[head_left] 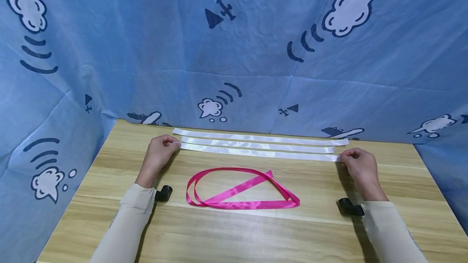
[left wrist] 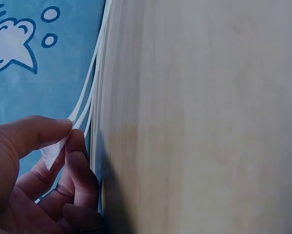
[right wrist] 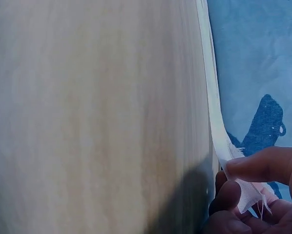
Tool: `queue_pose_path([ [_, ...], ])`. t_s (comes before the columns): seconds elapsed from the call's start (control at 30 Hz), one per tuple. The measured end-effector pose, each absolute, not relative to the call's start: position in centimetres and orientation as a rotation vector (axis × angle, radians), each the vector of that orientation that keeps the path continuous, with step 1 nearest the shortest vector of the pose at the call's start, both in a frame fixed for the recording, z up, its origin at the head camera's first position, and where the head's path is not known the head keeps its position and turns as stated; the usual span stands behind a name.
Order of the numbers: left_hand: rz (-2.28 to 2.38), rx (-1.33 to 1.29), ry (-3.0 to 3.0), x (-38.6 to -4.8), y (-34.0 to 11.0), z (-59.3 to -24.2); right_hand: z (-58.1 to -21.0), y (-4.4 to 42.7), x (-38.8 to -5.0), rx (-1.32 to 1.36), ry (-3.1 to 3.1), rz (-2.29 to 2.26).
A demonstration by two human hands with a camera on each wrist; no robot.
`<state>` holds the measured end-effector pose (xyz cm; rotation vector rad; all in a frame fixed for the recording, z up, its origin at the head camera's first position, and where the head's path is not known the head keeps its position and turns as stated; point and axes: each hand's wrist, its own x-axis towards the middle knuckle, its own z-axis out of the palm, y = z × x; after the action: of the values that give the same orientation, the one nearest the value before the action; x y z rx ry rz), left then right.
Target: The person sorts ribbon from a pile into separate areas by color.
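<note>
Three white satin ribbons lie stretched side by side along the back of the table. My left hand (head_left: 161, 149) pinches the left end of the nearest white ribbon (head_left: 256, 153) between thumb and fingertips, and its folded tip (left wrist: 52, 155) sticks out below the thumb in the left wrist view. At the other end, my right hand (head_left: 361, 170) pinches the same ribbon; a frayed white end (right wrist: 247, 195) hangs among the fingers in the right wrist view. Behind it are the middle white ribbon (head_left: 256, 146) and the far white ribbon (head_left: 256, 137), the far one reaching further left.
A bright pink ribbon (head_left: 252, 205) lies in loose loops on the wooden table (head_left: 234, 234), between the forearms. Blue printed cloth (head_left: 248, 52) hangs behind the table's back edge and along its left side. A black wrist camera (head_left: 164, 193) sits at the left cuff.
</note>
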<state>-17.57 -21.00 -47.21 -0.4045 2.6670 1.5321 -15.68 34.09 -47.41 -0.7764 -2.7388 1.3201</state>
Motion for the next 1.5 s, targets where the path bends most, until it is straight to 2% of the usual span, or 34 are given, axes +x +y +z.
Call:
queue_pose_path([
  [1.03, 1.512, -0.424, 2.637, -16.4, -23.7, -47.0, -47.4, 35.2, -13.9, -0.766, -2.728, 1.275],
  [1.5, 1.477, -0.414, 2.639, -13.7, -23.8, -46.8, -46.2, 34.4, -13.3, -0.767, -2.632, 1.202],
])
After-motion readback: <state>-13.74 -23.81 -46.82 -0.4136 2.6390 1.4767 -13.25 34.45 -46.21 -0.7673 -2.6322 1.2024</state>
